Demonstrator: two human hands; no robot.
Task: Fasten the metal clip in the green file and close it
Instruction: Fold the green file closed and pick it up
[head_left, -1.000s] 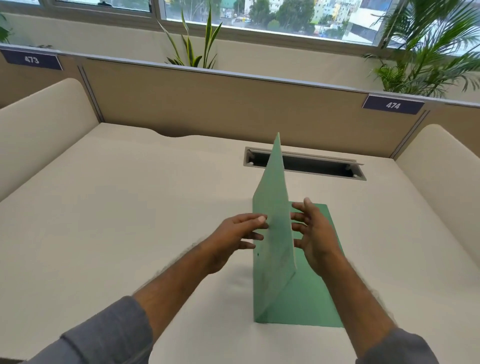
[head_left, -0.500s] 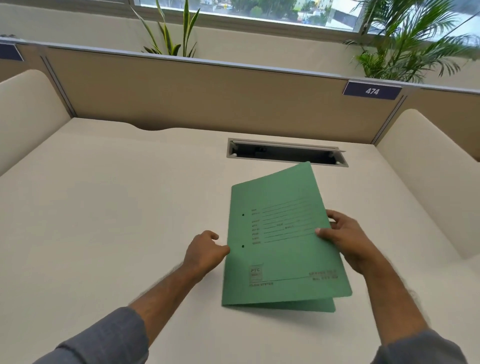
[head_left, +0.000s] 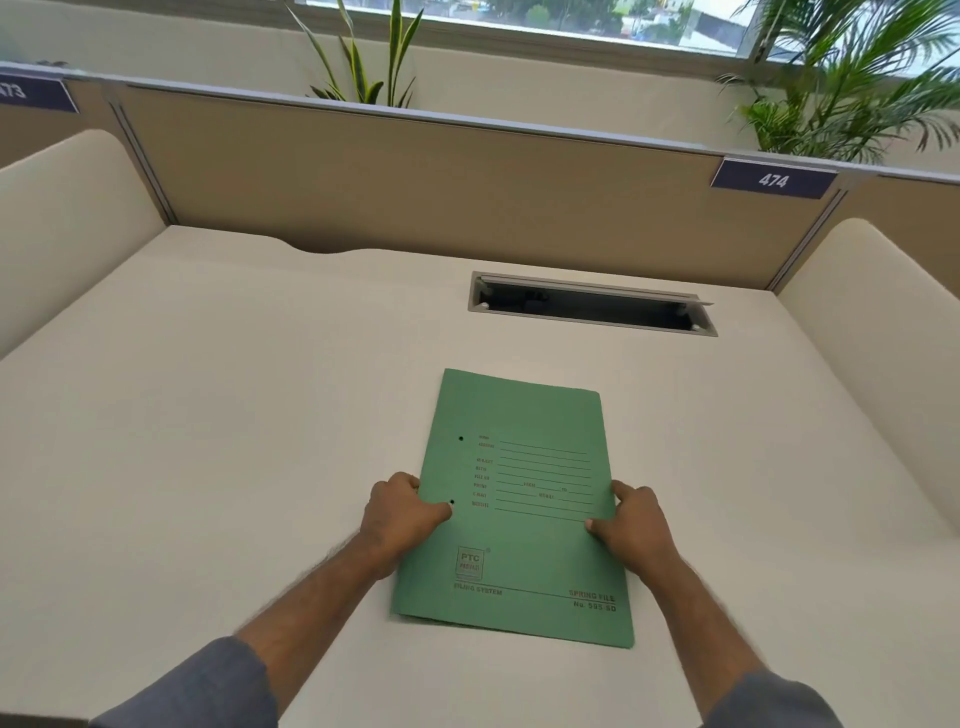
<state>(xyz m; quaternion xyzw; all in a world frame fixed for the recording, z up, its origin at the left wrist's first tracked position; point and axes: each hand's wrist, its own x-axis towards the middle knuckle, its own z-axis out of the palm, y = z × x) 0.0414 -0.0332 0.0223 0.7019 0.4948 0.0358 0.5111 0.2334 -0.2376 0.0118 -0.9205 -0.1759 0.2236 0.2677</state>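
Note:
The green file (head_left: 524, 551) lies shut and flat on the cream desk (head_left: 234, 415), printed front cover up, spine to the left. My left hand (head_left: 400, 512) grips its left edge near the lower punch hole, thumb on the cover. My right hand (head_left: 631, 525) holds the right edge, thumb pressed on top. The metal clip is hidden inside the file.
A cable slot with a raised metal lid (head_left: 592, 306) is cut into the desk behind the file. A tan partition (head_left: 415, 182) bounds the back, with padded side panels left (head_left: 67, 218) and right (head_left: 872, 332). Plants (head_left: 363, 62) stand behind it.
The front cover stood upright, then swung down to the right onto the back cover. Both hands moved to the file's side edges and now grip it.

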